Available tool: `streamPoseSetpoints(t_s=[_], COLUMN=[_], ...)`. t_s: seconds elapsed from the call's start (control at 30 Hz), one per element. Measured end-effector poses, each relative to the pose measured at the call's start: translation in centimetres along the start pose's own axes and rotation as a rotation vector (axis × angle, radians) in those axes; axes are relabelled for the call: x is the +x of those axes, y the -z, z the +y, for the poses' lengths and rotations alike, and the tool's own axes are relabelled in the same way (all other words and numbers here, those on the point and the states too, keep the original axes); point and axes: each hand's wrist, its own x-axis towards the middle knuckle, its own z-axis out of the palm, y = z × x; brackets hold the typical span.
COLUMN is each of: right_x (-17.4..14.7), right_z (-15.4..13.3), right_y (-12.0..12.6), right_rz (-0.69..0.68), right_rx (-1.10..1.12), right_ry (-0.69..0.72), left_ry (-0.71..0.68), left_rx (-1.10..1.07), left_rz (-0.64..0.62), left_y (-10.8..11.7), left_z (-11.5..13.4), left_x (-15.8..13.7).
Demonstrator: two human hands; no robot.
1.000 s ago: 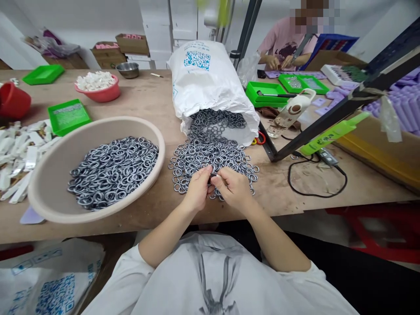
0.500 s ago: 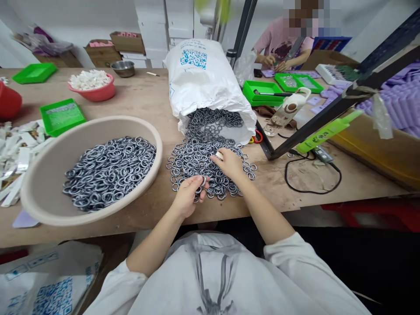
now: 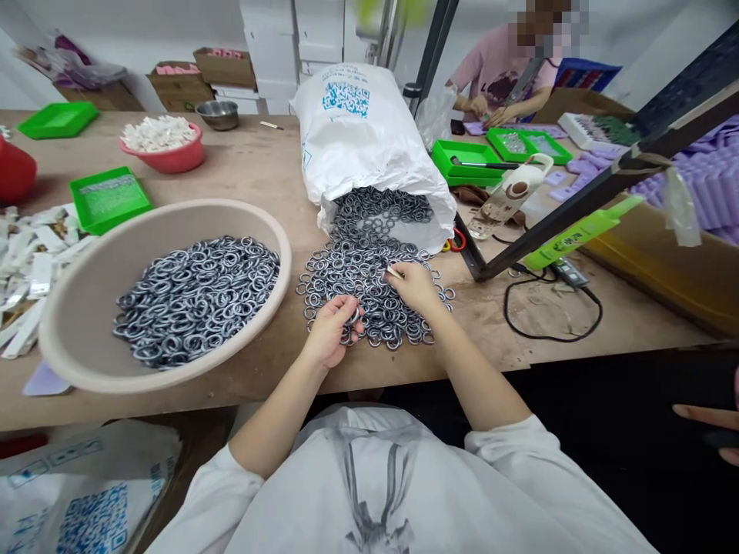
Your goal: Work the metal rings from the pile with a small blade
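Metallic grey rings (image 3: 386, 331) lie in a loose heap on the wooden table, in front of a tipped white sack (image 3: 375, 146) with more rings in its mouth. At the heap's near left edge, my left hand (image 3: 333, 329) is closed around a few rings, held between thumb and fingers. My right hand (image 3: 414, 286) is over the right part of the heap, fingers bent together. A small pale strip shows at its fingertips; whether it is held or worn on a finger is unclear. A large beige basin (image 3: 75, 323) of similar rings stands left of my hands.
White pieces (image 3: 40, 269), a green tray (image 3: 109, 200) and a red bowl (image 3: 173, 160) sit left. A black metal post (image 3: 536, 223), bottle (image 3: 513, 188) and cable (image 3: 554, 337) are right. Across the table a person (image 3: 502, 77) works; another person's hand (image 3: 707, 419) enters at right.
My right hand has shifted slightly right over the heap; my left hand stays closed on rings, a little higher in view. Another person's hand has appeared at the right edge.
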Motion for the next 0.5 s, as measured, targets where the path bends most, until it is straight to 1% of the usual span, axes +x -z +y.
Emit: streamPoseSetpoints(t_s=[0.07, 0.1, 0.17, 0.23, 0.3, 0.4, 0.5], right_x=[-2.3, -3.4, -5.2, -6.2, -6.6, -6.7, -6.8], right_z=[-0.4, -0.7, -1.4, -1.9, -2.3, -2.4, -2.3], right_y=[-0.4, -0.8, -1.6, -2.4, -2.8, -2.8, -2.2], right_rz=[-0.085, -0.103, -0.037, 0.068, 0.139, 0.193, 0.197], right_rx=[0.35, 0.479, 0.62, 0.678, 0.733, 0.747, 0.639], right_ry=[0.009, 0.003, -0.005, -0.008, -0.011, 0.018, 0.116], left_ry=[-0.022, -0.022, -0.012, -0.005, 0.001, 0.021, 0.023], left_rx=[0.024, 0.037, 0.062, 0.076, 0.077, 0.074, 0.078], left_rz=[-0.017, -0.026, -0.05, -0.073, -0.097, -0.144, -0.162], left_y=[-0.7, -1.0, -1.5, -1.9, -2.0, -2.1, -2.1], left_z=[-0.6, -0.9, -1.4, -1.6, -1.6, -1.3, -1.0], left_x=[0.5, 0.6, 0.8, 0.7, 0.5, 0.1, -0.2])
